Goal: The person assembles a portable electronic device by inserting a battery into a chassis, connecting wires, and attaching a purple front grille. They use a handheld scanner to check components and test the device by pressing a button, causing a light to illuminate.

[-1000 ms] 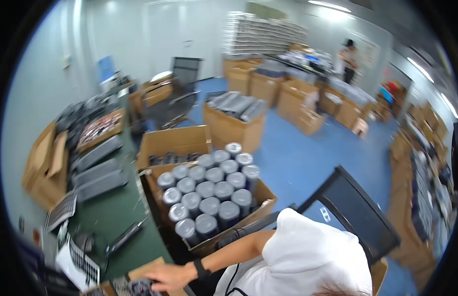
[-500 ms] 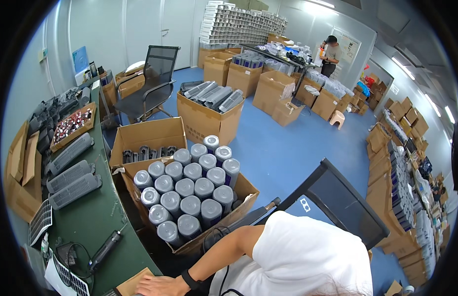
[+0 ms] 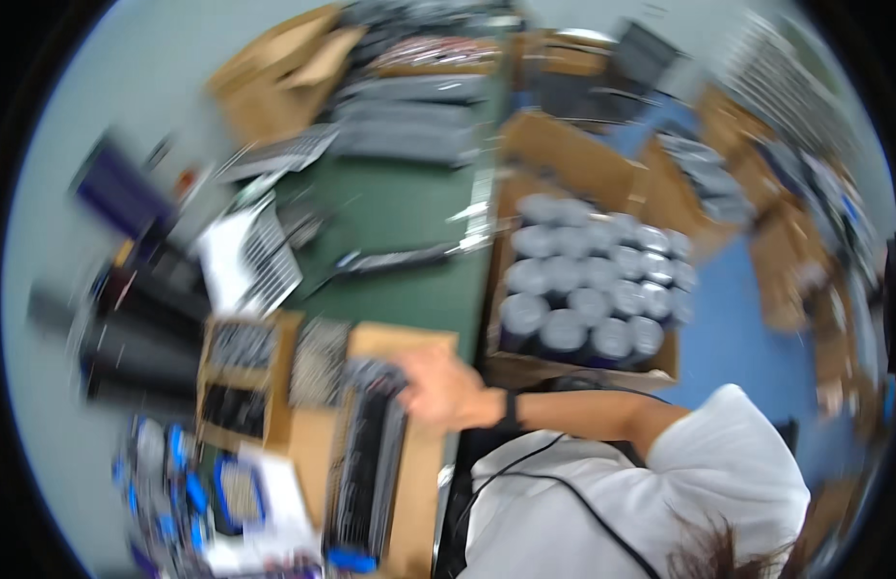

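My right hand (image 3: 438,386), with a dark band at the wrist, reaches in from the right. It touches the upper end of a long dark ribbed housing (image 3: 366,473) with a blue lower end. Motion smears the fingers, so their grip does not show. The housing lies on a cardboard sheet (image 3: 419,502) over the green table (image 3: 400,207). Beside it are a heap of small grey parts (image 3: 319,362) and a divided cardboard box (image 3: 286,376) with dark parts. A black electric screwdriver (image 3: 395,261) lies farther up the table. My left hand is out of view.
A carton (image 3: 660,372) of upright grey cylinders (image 3: 588,304) stands against the table's right edge. Grey housings (image 3: 405,130) and a small solar panel (image 3: 271,261) lie on the table. Blue-and-grey parts (image 3: 163,482) crowd the lower left. A black cable (image 3: 583,502) crosses my shirt.
The view has swung left and down over the table, so the scene has shifted rightward and blurred. More of the right hand, the housing beneath it and the nearby part boxes now show.
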`<state>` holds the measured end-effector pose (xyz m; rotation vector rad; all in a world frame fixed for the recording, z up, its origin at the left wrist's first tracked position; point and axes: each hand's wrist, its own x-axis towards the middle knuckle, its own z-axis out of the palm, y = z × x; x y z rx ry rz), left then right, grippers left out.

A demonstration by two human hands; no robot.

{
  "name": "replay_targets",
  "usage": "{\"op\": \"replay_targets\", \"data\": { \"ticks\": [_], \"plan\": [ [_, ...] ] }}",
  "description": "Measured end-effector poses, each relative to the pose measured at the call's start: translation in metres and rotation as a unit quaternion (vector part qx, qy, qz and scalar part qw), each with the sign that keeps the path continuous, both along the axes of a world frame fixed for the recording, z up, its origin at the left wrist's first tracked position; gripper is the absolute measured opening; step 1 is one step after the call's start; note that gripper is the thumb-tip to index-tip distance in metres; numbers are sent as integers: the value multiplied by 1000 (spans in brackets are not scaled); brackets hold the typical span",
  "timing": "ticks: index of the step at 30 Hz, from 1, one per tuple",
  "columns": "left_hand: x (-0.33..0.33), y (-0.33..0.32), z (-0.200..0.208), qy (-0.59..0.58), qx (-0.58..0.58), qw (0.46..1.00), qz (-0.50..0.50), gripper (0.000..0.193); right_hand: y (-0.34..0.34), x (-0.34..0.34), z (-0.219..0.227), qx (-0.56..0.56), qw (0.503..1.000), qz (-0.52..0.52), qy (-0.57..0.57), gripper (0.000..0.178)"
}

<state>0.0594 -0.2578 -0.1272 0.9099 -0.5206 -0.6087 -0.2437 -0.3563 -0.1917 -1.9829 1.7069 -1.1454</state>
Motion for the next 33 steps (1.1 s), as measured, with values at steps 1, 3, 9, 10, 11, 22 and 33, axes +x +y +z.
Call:
{"op": "replay_targets", "data": {
  "ticks": [1,3,9,10,11,22,33],
  "plan": [
    [3,12,5,23,-19,1000,3,65,3,0,9,23,1000,-3,-12,50],
    [-13,9,8,20,-52,997,-44,75,10,-3,13,-34,998,-23,-57,50],
    [-12,18,-6,95,-140,984,-59,64,36,81,108,-118,950,250,-147,35],
    [-12,20,-7,114,-125,985,-43,63,39,100,120,-70,924,340,-163,30],
    [-13,20,-6,116,-117,985,-47,62,43,119,130,-26,913,368,-175,27],
    [-19,35,5,110,-95,983,-109,69,32,167,91,160,825,400,-366,18],
    [-25,16,2,-2,-68,995,-72,78,33,153,113,125,838,485,-215,14]
  ]
}}
